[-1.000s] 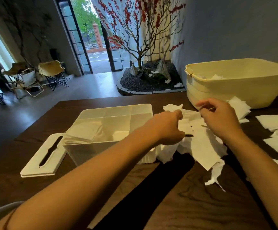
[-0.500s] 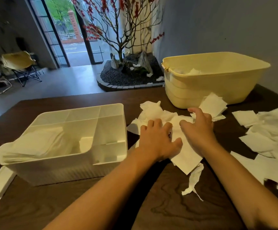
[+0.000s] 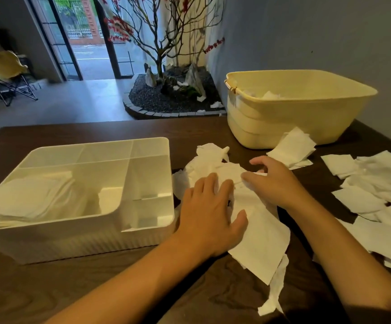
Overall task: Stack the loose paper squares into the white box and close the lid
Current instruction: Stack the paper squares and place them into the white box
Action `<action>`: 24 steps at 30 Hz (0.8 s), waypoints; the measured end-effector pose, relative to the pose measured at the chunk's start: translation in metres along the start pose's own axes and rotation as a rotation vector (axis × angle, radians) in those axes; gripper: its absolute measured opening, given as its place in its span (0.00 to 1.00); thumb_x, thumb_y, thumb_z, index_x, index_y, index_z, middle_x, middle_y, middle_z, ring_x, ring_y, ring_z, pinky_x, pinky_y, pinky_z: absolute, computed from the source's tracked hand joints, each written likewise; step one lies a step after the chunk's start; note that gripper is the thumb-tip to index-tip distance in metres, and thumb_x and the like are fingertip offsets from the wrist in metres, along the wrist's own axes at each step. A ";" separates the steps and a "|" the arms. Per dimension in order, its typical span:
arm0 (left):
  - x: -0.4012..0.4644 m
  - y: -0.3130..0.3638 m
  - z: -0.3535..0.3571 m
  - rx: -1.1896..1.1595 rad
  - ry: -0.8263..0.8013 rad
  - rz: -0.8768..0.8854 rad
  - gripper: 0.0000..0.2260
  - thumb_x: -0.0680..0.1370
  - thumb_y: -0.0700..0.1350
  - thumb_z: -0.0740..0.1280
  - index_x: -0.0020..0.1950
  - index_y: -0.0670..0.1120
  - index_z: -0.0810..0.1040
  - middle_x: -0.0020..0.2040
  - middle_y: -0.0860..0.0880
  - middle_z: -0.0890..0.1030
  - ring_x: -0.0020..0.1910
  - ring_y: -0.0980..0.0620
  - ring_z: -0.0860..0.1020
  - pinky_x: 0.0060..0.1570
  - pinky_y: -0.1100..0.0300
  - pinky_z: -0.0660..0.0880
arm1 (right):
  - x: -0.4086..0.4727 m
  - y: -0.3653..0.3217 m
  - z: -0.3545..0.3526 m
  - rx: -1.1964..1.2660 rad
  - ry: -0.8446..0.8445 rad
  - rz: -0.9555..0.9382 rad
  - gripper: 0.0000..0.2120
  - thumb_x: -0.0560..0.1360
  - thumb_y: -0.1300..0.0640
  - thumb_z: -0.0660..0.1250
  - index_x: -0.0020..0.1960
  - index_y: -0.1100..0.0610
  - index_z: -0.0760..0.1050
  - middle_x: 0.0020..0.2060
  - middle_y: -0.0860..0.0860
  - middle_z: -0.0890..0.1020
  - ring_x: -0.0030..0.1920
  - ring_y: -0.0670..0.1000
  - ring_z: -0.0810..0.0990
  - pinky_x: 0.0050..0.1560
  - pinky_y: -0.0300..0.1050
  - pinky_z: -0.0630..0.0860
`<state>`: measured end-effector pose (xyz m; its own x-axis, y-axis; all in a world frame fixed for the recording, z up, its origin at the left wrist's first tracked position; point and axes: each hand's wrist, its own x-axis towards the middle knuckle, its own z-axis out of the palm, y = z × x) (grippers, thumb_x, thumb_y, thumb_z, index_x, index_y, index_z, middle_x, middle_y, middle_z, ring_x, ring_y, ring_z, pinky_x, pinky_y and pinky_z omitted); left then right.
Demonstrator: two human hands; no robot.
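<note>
Both hands are flat on a heap of paper squares (image 3: 255, 220) just right of the white box (image 3: 143, 232): left hand (image 3: 209, 213) pressing with straight fingers, right hand (image 3: 275, 183) spread over the far side. Gathering, I'd say; next comes squaring them and lifting into the box.

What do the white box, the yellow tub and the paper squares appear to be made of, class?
White box: likely plastic, smooth and slightly translucent, with moulded dividers and a ribbed wall.
Yellow tub: likely plastic, matte, with a rounded moulded rim.
Paper squares: thin soft tissue-like paper, matte white, crumpled and torn at some edges.
</note>
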<state>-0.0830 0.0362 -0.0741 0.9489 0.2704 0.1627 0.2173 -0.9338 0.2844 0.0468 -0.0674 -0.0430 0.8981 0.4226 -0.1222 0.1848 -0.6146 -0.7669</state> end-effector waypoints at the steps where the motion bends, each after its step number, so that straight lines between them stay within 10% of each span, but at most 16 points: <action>1: 0.000 0.000 0.001 0.013 0.003 0.002 0.25 0.80 0.63 0.56 0.75 0.55 0.63 0.76 0.50 0.62 0.75 0.48 0.60 0.73 0.49 0.58 | -0.001 -0.002 -0.002 0.026 -0.040 0.014 0.20 0.76 0.49 0.70 0.66 0.48 0.73 0.60 0.47 0.75 0.58 0.48 0.74 0.52 0.45 0.72; 5: 0.000 -0.004 0.007 -0.017 0.056 0.005 0.22 0.80 0.61 0.56 0.70 0.53 0.70 0.73 0.50 0.67 0.72 0.48 0.65 0.69 0.50 0.60 | -0.007 -0.004 -0.011 0.157 -0.243 0.067 0.07 0.73 0.53 0.75 0.47 0.47 0.77 0.43 0.41 0.76 0.43 0.43 0.74 0.38 0.39 0.71; 8: 0.001 -0.007 0.008 -0.073 0.063 -0.018 0.20 0.81 0.61 0.59 0.70 0.55 0.72 0.75 0.50 0.67 0.73 0.49 0.64 0.69 0.51 0.58 | -0.011 -0.004 -0.010 0.173 -0.312 0.037 0.11 0.73 0.55 0.75 0.51 0.44 0.77 0.47 0.45 0.81 0.48 0.46 0.80 0.45 0.44 0.80; 16: 0.002 -0.006 0.007 -0.411 0.385 0.139 0.09 0.79 0.54 0.64 0.55 0.53 0.79 0.58 0.57 0.76 0.60 0.58 0.70 0.65 0.59 0.62 | -0.017 -0.012 -0.008 0.502 -0.148 -0.035 0.14 0.75 0.64 0.71 0.45 0.44 0.77 0.35 0.41 0.85 0.40 0.45 0.84 0.42 0.46 0.81; 24: 0.013 0.014 -0.007 -1.030 0.356 0.032 0.01 0.83 0.43 0.65 0.53 0.47 0.73 0.46 0.57 0.78 0.50 0.57 0.78 0.51 0.62 0.79 | -0.025 -0.016 -0.010 0.657 0.013 -0.001 0.12 0.76 0.63 0.69 0.42 0.46 0.81 0.36 0.48 0.85 0.42 0.49 0.82 0.41 0.47 0.82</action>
<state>-0.0692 0.0286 -0.0619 0.7940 0.4568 0.4011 -0.2599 -0.3414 0.9033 0.0254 -0.0751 -0.0211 0.9035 0.4124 -0.1166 -0.0928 -0.0774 -0.9927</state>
